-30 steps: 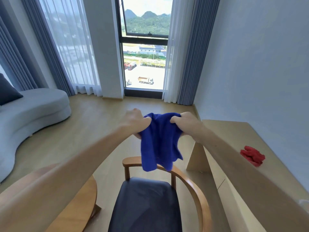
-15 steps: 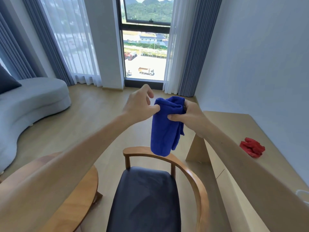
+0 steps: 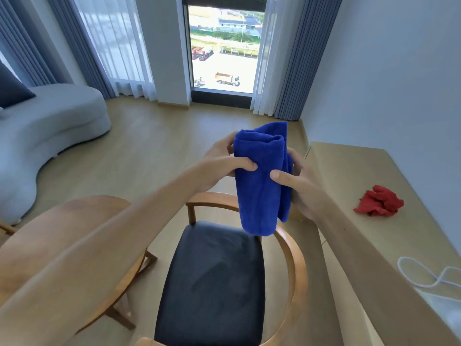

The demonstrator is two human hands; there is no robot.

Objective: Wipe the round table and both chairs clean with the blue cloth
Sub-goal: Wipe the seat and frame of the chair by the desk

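Blue cloth [image 3: 262, 181]: deep, even blue, soft napped pile, folded lengthwise into a thick hanging bundle with a rolled fold along its top edge and one corner standing up behind. It hangs in the air between my two hands, its lower end dangling just above the back rail of the chair.

My left hand [image 3: 222, 162]: thumb curled over the cloth's near face, fingers wrapped behind its left edge, gripping it.

My right hand [image 3: 296, 183]: thumb pressed on the front, fingers curled round the right edge, also gripping.

Chair [image 3: 214, 283]: directly below the cloth, dark padded seat, curved light-wood arm and back rail.

Round table [image 3: 74, 208]: wood top, to the chair's left, largely hidden under my left forearm.

Long pale counter [image 3: 361, 171]: along the right wall, carrying a crumpled red cloth [image 3: 379, 204] and, nearer me, a loop of white cord [image 3: 424, 275].

Grey curved sofa [image 3: 50, 126]: far left, with a dark cushion.

Window [image 3: 222, 46]: straight ahead, flanked by sheer and grey curtains.
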